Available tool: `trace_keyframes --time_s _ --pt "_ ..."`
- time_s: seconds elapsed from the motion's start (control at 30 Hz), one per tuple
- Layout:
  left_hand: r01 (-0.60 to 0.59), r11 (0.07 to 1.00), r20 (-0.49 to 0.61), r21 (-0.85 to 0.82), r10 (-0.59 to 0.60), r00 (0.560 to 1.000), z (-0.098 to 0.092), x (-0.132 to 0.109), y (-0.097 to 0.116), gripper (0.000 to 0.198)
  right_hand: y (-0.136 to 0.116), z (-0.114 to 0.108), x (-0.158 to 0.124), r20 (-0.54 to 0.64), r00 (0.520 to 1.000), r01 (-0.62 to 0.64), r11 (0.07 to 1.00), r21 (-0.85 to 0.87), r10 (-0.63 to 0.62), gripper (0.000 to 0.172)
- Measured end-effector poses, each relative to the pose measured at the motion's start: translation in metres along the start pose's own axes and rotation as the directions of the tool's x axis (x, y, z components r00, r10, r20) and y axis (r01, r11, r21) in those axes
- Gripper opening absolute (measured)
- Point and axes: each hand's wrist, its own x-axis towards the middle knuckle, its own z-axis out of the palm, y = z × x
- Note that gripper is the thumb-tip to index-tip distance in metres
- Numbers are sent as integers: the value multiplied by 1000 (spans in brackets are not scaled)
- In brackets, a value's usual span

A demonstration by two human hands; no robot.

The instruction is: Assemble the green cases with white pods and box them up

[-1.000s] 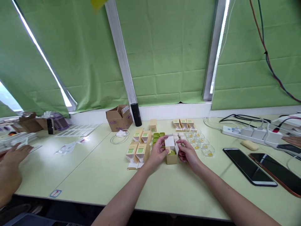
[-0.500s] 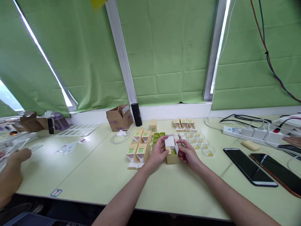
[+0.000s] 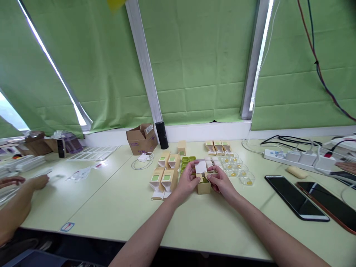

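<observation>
Pale green table (image 3: 116, 200): your hands meet near its middle. Left hand (image 3: 187, 181): fingers curled round the left side of the small tan box (image 3: 204, 188), thumb by its white flap (image 3: 200, 167). Right hand (image 3: 222, 181): fingers bent, pinching the right edge. Box stands on the table, flap raised, green piece (image 3: 204, 180) inside.
</observation>
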Motion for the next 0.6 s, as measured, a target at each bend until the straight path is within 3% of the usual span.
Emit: trace_keyframes --time_s 0.6 --pt "-1 1000 1 -9 1 1000 -1 1 -2 58 7 0 2 -13 999 44 994 -104 -46 45"
